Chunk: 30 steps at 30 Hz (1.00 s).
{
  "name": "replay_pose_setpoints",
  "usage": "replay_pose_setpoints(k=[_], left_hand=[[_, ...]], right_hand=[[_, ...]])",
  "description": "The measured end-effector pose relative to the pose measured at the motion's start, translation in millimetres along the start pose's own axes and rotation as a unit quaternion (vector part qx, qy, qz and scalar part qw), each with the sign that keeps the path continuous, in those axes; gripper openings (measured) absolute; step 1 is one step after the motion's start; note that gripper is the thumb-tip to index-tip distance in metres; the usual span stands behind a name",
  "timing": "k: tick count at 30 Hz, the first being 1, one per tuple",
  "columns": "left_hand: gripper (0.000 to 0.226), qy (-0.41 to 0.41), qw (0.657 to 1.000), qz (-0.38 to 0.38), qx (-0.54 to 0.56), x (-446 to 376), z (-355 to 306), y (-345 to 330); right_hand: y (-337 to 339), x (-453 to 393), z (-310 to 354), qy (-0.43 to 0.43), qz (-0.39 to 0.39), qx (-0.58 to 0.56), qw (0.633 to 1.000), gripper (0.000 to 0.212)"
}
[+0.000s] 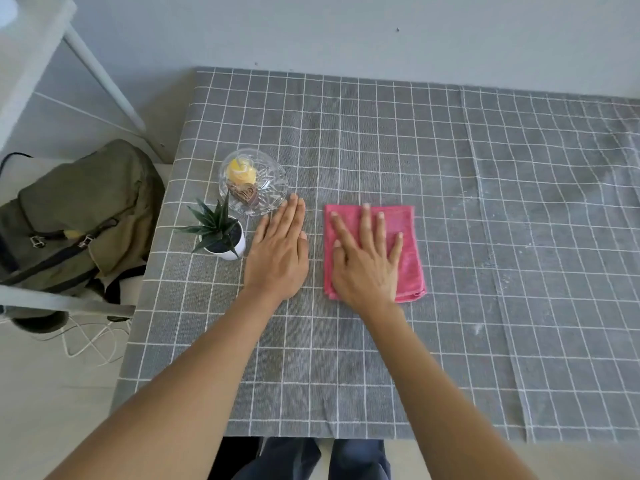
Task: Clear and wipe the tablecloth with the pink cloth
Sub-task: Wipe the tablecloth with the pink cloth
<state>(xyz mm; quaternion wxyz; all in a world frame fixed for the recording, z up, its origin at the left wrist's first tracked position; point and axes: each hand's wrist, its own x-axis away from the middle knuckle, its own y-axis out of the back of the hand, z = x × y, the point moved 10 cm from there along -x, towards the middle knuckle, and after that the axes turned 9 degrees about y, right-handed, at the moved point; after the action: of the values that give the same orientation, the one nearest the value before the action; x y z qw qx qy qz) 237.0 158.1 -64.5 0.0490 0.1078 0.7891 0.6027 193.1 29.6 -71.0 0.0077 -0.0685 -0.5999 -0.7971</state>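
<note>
so the clearing looks done: glass bowl point(254, 183) and small plant point(221, 233) stand at the left edge. the right hand point(367, 261) lies flat, fingers spread, on the pink cloth point(410, 258); the left hand point(277, 251) presses the bare tablecloth point(485, 202). pale dusty marks on the right seem unwiped.

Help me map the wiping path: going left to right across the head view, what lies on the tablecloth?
potted plant → glass bowl → left hand → right hand pressed flat on the pink cloth.
</note>
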Motion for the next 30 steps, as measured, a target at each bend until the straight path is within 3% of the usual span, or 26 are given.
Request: replay_pose_setpoints(k=[5,10,14,16,20,23,27,30], left_hand=[[0.055,-0.009,1.0,-0.005,0.009,0.6,-1.4,1.7],[0.057,-0.007,1.0,-0.001,0.006,0.0,-0.6,0.7],[0.055,-0.002,1.0,-0.004,-0.003,0.5,0.3,-0.5],[0.055,-0.002,1.0,-0.007,-0.003,0.5,-0.4,0.4],[0.056,-0.002,1.0,-0.008,-0.002,1.0,-0.5,1.0],[0.055,-0.003,1.0,-0.008,0.004,-0.1,-0.5,1.6],[0.058,-0.001,1.0,-0.003,0.002,-0.1,-0.6,0.3],[0.057,-0.001,1.0,-0.007,0.0,0.0,-0.2,0.5]], right_hand=[[-0.4,4.0,8.5,0.051,-0.007,-0.01,0.999,0.05],[17.3,-0.4,-68.6,-0.064,-0.01,0.002,0.998,0.049],[17.8,1.9,-77.0,-0.108,-0.012,-0.014,0.994,0.051],[13.9,0.1,-58.1,-0.093,-0.005,-0.015,0.996,0.051],[0.0,3.3,0.5,0.015,0.003,-0.001,1.0,0.051],[2.8,2.4,-4.9,0.036,0.0,0.0,0.999,0.049],[12.6,1.0,-48.9,-0.048,-0.007,-0.012,0.999,0.049],[9.1,3.5,-40.6,-0.083,-0.011,-0.022,0.996,0.051]])
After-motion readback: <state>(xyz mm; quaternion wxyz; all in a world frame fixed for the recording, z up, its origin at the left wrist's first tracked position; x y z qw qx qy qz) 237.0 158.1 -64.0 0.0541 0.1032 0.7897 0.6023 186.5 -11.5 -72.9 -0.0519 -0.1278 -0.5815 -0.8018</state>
